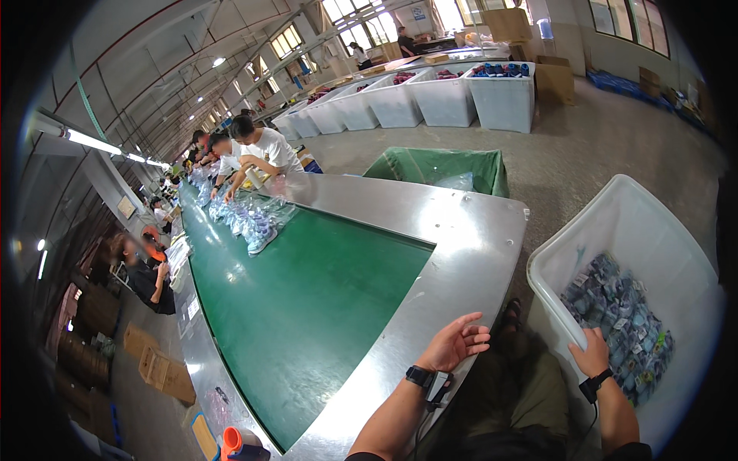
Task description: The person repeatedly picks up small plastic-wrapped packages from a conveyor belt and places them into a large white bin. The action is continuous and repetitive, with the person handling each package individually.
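My left hand (pixel 457 344) hovers palm up over the metal border (pixel 388 346) of the worktable, fingers apart and slightly curled, holding nothing. My right hand (pixel 590 353) is closed on the near rim of a big white plastic bin (pixel 550 265). Inside the bin lies a heap of grey-blue pieces, apparently in clear wrapping (pixel 619 319); their exact kind is hard to make out. Each wrist wears a black strap with a small device. On the green conveyor belt (pixel 323 307), farther off, lie several clear plastic bags (pixel 250 219) with bluish contents.
A green fabric-lined container (pixel 442 167) stands beyond the table. Several white bins (pixel 503 100) filled with coloured goods line the back. Co-workers (pixel 265 150) bend over the belt at the far left. An orange cup (pixel 232 439) and cardboard boxes (pixel 165 373) are at the lower left.
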A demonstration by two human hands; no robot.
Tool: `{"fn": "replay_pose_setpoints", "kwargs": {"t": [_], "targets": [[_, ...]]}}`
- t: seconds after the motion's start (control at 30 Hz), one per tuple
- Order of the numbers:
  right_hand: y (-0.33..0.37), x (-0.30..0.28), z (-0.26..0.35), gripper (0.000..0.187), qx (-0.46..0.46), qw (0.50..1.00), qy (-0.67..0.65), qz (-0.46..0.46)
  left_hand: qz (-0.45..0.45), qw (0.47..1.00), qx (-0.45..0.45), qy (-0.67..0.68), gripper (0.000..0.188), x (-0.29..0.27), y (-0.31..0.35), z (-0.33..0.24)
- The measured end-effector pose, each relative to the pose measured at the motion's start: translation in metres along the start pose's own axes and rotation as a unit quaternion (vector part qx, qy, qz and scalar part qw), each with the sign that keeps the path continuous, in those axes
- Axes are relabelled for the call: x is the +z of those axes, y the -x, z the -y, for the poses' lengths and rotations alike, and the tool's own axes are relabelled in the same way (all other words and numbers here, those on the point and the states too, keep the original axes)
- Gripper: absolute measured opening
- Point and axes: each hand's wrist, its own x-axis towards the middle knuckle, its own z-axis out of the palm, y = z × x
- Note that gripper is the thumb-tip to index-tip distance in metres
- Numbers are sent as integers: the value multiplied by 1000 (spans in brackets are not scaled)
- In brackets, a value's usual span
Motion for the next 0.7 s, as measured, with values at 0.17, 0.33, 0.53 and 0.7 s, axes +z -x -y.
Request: {"fn": "replay_pose_setpoints", "kwargs": {"t": [0.17, 0.33, 0.53, 0.7], "targets": [[0, 6, -6, 41, -23, 999, -21, -17, 15, 1000, -5, -1, 53, -6, -2, 2], [-2, 11, -14, 40, -29, 999, -29, -2, 22, 1000, 9, 13, 49, -10, -5, 8], [-2, 11, -16, 40, -27, 999, -27, 5, 18, 1000, 12, 9, 49, -13, -6, 9], [-1, 10, -15, 41, -23, 999, -29, 7, 17, 1000, 12, 7, 48, -14, -7, 10]]}}
